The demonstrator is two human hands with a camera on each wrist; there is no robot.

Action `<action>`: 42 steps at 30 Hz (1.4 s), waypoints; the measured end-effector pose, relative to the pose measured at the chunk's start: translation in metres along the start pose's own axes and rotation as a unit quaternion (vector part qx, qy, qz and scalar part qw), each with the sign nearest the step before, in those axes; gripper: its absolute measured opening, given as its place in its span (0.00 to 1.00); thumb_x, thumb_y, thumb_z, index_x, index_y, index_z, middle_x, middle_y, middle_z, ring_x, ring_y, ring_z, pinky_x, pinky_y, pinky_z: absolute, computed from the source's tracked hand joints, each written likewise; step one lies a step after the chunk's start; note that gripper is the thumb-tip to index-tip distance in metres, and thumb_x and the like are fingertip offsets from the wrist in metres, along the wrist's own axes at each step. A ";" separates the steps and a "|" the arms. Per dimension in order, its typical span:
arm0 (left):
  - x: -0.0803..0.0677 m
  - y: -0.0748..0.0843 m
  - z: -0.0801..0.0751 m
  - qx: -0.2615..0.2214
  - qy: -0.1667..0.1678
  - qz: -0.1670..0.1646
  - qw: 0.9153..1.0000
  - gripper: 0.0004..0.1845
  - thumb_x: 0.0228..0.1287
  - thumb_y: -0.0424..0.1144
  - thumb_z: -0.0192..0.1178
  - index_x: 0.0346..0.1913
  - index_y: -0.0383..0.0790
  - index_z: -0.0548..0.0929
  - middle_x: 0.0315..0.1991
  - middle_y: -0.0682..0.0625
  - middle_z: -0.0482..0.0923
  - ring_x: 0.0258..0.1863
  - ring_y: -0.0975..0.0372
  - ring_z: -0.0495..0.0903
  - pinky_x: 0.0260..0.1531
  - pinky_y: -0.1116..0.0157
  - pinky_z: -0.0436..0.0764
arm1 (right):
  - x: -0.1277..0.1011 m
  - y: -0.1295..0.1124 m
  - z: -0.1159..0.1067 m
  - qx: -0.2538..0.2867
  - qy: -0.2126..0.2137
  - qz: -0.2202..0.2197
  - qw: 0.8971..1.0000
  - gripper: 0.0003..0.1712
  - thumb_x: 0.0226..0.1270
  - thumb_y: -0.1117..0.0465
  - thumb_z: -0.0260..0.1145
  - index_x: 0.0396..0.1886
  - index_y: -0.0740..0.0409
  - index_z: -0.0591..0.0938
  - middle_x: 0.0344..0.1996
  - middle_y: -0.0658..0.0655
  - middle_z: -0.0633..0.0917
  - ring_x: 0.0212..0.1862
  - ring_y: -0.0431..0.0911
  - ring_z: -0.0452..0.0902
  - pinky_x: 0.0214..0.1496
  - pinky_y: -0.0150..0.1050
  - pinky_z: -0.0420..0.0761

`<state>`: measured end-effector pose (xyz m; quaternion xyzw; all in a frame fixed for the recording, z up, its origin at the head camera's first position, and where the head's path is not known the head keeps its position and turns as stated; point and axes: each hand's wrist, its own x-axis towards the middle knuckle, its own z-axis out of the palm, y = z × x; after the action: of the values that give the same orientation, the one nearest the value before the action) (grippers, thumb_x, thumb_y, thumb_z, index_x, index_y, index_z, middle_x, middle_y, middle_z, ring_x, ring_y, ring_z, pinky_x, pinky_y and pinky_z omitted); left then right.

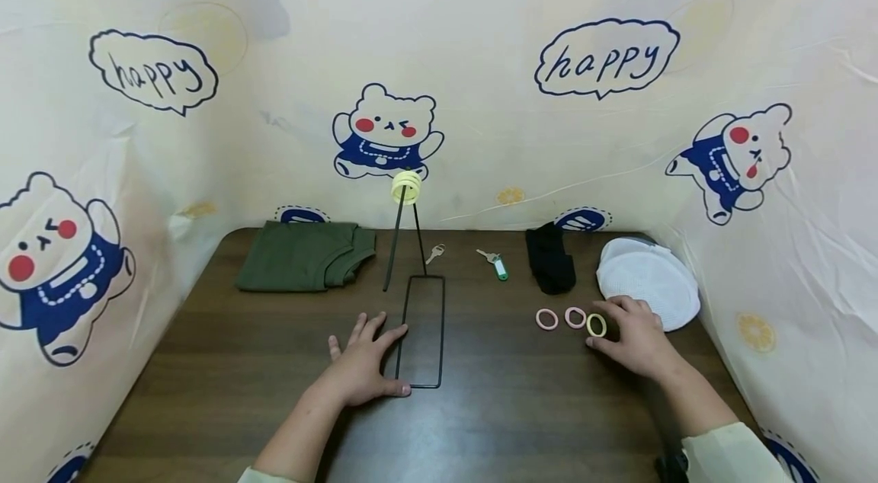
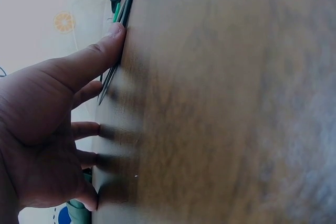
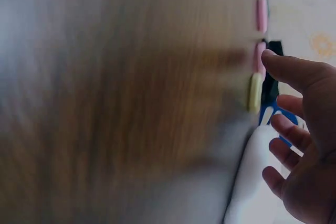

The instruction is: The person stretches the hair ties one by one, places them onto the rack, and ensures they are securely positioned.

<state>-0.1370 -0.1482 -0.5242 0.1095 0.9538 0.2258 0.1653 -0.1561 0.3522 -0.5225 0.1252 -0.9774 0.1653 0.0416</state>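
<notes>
A black wire stand (image 1: 442, 331) has its rectangular base flat on the table, and pale yellow rings (image 1: 406, 180) hang around its top. My left hand (image 1: 363, 365) rests at the base's left side, fingers spread, the thumb (image 2: 116, 31) touching the wire at the near corner. On the right, my right hand (image 1: 634, 334) reaches down over a yellow ring (image 1: 590, 329), thumb and forefinger parted on either side of it. Two pink rings (image 1: 546, 319) lie just left of the yellow one. In the right wrist view the fingers look relaxed, without a grip on the ring.
Folded green cloth (image 1: 295, 258) lies at the back left. Behind the stand are a key (image 1: 436, 253) and another key with a green tag (image 1: 500, 267). A black folded cloth (image 1: 551, 258) and a round white mesh item (image 1: 645, 277) lie at the back right, before a printed curtain (image 1: 480, 71).
</notes>
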 end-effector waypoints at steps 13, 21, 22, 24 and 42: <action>0.000 0.000 0.000 0.003 0.003 0.004 1.000 0.56 0.44 0.66 0.80 0.79 0.63 0.68 0.84 0.45 0.48 0.83 0.42 0.37 0.63 0.20 0.35 | 0.004 0.011 0.002 -0.015 -0.003 -0.013 1.000 0.22 0.58 0.49 0.79 0.49 0.55 0.89 0.51 0.64 0.80 0.54 0.65 0.72 0.46 0.63 0.72; -0.001 -0.002 0.001 0.005 -0.002 -0.003 1.000 0.56 0.44 0.66 0.80 0.79 0.65 0.66 0.84 0.47 0.47 0.83 0.43 0.36 0.63 0.21 0.35 | 0.007 0.002 -0.007 0.023 0.066 -0.047 0.996 0.19 0.58 0.55 0.80 0.46 0.59 0.88 0.53 0.63 0.82 0.56 0.64 0.73 0.57 0.63 0.70; 0.000 -0.002 0.001 0.004 -0.002 -0.003 1.000 0.56 0.44 0.66 0.80 0.79 0.65 0.66 0.84 0.47 0.47 0.83 0.43 0.36 0.64 0.21 0.35 | 0.008 -0.002 -0.009 0.028 0.076 -0.055 0.995 0.19 0.57 0.56 0.81 0.45 0.59 0.88 0.52 0.62 0.83 0.56 0.63 0.74 0.57 0.62 0.71; 0.000 -0.002 0.002 0.004 -0.003 -0.004 1.000 0.56 0.44 0.67 0.80 0.79 0.66 0.66 0.84 0.47 0.47 0.83 0.43 0.36 0.64 0.21 0.34 | 0.009 -0.012 -0.014 0.042 0.093 -0.070 0.992 0.19 0.57 0.58 0.81 0.47 0.58 0.87 0.51 0.59 0.85 0.55 0.60 0.77 0.57 0.60 0.74; -0.002 -0.001 0.000 0.000 0.002 0.000 1.000 0.55 0.44 0.65 0.80 0.79 0.63 0.68 0.84 0.46 0.48 0.83 0.42 0.36 0.64 0.21 0.35 | 0.034 -0.137 -0.040 0.157 0.194 -0.273 0.929 0.21 0.59 0.60 0.78 0.53 0.57 0.88 0.42 0.47 0.88 0.43 0.43 0.81 0.41 0.29 0.76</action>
<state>-0.1353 -0.1495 -0.5240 0.1095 0.9540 0.2263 0.1633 -0.1521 0.2325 -0.4375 0.3576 -0.8398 0.3200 0.2541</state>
